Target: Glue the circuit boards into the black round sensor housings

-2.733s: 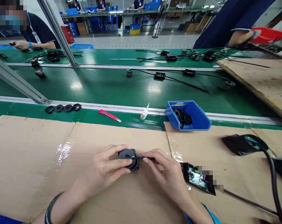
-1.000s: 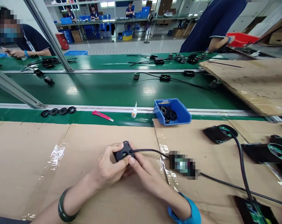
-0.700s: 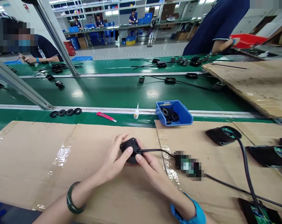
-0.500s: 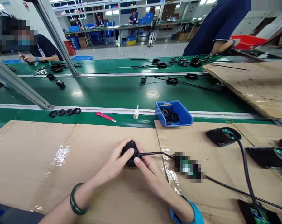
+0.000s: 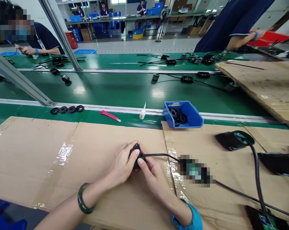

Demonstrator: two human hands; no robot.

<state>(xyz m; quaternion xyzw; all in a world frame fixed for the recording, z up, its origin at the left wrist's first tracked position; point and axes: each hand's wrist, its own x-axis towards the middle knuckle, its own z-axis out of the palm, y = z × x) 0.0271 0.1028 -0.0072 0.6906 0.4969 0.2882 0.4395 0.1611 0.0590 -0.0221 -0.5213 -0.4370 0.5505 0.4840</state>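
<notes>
A round black part (image 5: 136,156) is held between both hands above the cardboard (image 5: 91,153). My left hand (image 5: 122,163) wraps its left side, the thumb pressed on its face. On the right side, my right hand (image 5: 154,174) grips it with thumb and fingers near the cable. A black cable (image 5: 161,155) leaves the part and runs right to a blurred black housing (image 5: 195,171) lying on the cardboard. Part of the round piece is hidden by the fingers.
Beyond the cardboard are a blue bin (image 5: 192,116) with black rings, a white bottle (image 5: 142,113), a red cutter (image 5: 110,115) and several black rings (image 5: 67,110). Black housings (image 5: 230,141) lie right. Two people (image 5: 47,41) (image 5: 230,25) are across the green belt (image 5: 110,84).
The view has shifted slightly. Both hands still hold the round part, which now appears turned more edge-on, with my left fingers further around it.
</notes>
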